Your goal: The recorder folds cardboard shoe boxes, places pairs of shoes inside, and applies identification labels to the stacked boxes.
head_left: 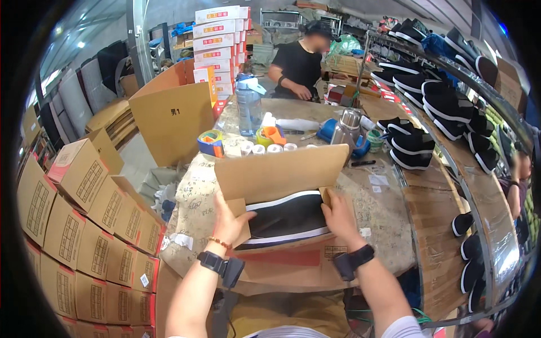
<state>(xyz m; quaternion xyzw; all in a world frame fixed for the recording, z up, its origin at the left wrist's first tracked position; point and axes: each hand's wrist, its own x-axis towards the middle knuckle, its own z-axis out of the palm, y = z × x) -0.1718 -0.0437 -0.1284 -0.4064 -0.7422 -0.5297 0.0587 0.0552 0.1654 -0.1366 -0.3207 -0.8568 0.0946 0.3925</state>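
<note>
An open cardboard shoebox [282, 169] is in front of me at the table's near edge, its lid raised on the far side. Inside lies a pair of black shoes [290, 217] with white sole edges. My left hand [230, 221] is closed on the box's left end, the thumb over the small side flap [235, 209]. At the right end, my right hand [340, 213] grips the box wall and flap, its fingertips close to the shoes. The fingers on the outside of the box are partly hidden.
Behind the lid stand tape dispensers [211, 144], white rolls [274, 148], a blue water bottle [249, 107] and a steel flask [347, 127]. Stacked shoeboxes [84, 248] fill the left. Black shoes [411, 147] line the right-hand racks. A co-worker [301, 62] is across the table.
</note>
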